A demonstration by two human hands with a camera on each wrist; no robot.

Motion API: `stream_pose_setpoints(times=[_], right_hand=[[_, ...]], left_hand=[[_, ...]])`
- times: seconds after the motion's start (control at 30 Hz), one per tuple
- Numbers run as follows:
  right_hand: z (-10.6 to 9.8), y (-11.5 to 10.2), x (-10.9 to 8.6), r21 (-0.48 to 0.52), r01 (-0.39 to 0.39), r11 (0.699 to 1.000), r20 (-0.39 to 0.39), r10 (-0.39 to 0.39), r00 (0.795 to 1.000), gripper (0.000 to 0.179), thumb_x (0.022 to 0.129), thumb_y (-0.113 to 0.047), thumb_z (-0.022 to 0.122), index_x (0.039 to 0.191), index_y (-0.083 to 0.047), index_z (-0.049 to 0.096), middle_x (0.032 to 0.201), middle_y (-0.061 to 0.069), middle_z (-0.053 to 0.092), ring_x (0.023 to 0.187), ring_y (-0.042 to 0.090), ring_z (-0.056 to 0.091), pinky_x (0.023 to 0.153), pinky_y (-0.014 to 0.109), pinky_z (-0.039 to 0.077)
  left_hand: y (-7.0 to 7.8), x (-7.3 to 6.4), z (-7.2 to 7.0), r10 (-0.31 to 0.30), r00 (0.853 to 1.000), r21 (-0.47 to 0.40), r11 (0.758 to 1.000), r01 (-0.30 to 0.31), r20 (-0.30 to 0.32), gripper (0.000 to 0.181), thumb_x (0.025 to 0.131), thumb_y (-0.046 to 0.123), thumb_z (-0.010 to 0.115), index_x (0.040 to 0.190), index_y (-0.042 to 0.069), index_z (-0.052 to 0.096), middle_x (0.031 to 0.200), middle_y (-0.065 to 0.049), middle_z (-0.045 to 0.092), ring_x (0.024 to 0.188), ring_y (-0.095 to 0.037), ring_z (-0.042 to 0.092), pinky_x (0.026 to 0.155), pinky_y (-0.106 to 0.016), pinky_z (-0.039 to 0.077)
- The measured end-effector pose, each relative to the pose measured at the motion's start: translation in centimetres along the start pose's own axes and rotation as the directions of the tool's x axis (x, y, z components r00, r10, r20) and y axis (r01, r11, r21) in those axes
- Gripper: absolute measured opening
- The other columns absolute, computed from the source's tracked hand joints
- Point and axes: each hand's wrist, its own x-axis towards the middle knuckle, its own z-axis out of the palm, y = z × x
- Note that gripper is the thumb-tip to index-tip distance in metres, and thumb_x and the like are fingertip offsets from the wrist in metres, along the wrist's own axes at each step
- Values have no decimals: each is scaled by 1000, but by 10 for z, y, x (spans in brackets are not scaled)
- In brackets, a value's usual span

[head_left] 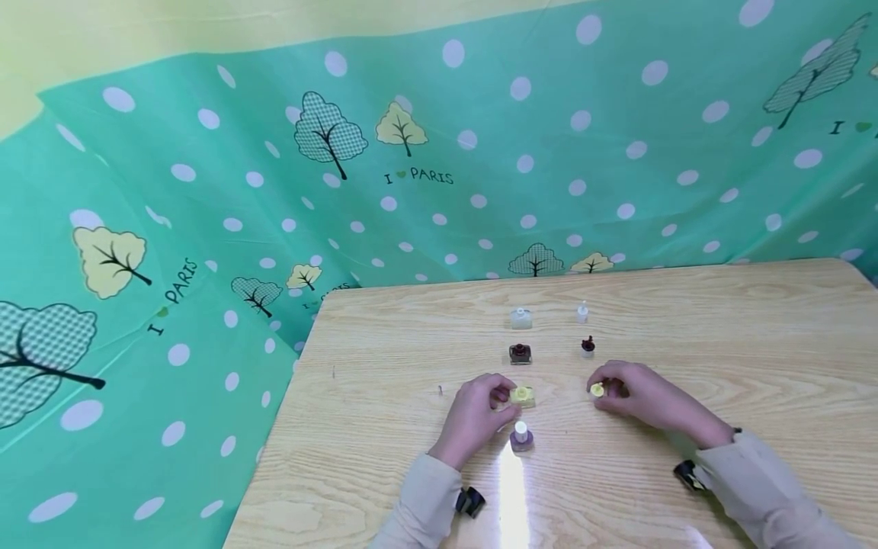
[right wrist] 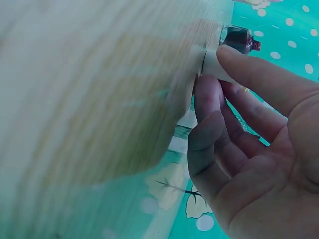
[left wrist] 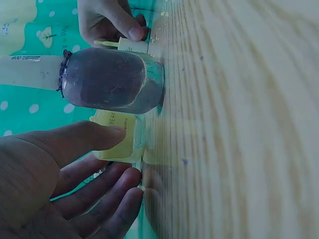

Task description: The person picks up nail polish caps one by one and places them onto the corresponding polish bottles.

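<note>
The left hand [head_left: 476,415] is gripping the yellow nail polish bottle [head_left: 523,396] between thumb and finger; this bottle is standing uncapped in the left row, on the wooden table [head_left: 384,381]. To the right, the right hand [head_left: 634,393] is pinching its white cap [left wrist: 132,46], brush pointing up. Farther away, the pale bottle [head_left: 521,320] and the dark red bottle [head_left: 520,355] are standing without caps, and their caps, the pale one [head_left: 581,314] and the dark red one [head_left: 588,351], are waiting in the right row. Nearer, the purple bottle [head_left: 521,440] is wearing its cap.

I am judging that the person is placing the yellow cap (or maybe picking it up; I cannot tell). If placing, the next move is calling for a gentle release, without tipping the brush, before reaching for the purple bottle.
</note>
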Motion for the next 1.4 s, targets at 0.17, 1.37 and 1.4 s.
stream_pose_setpoints(times=[0.17, 1.37, 1.4], right_hand=[[-1, -1, 1, -13, -12, 1000, -5, 12, 1000, 20, 89, -15, 74, 106, -8, 69, 80, -5, 58, 71, 7, 51, 61, 22, 45], [-8, -40, -19, -98, 100, 990, -173, -116, 978, 21, 91, -23, 72, 108, -11, 72, 97, -4, 68, 73, -2, 56, 61, 22, 51], [-8, -42, -20, -103, 110, 989, -180, -127, 975, 21, 91, -24, 72, 108, -11, 72, 97, -5, 68, 73, -2, 56, 61, 22, 51]], left_hand=[[-1, 0, 1, -7, 1000, -25, 1000, 7, 1, 24, 83, 15, 80, 105, 9, 70, 93, 1, 68, 79, -4, 62, 73, -16, 54], [11, -16, -18, 118, 983, -42, 991, -125, -142, 27, 84, 11, 78, 109, 9, 69, 104, -4, 72, 88, -16, 70, 79, -24, 59], [12, -17, -19, 125, 981, -37, 991, -132, -146, 26, 84, 11, 78, 109, 9, 69, 104, -4, 73, 88, -17, 70, 79, -24, 59]])
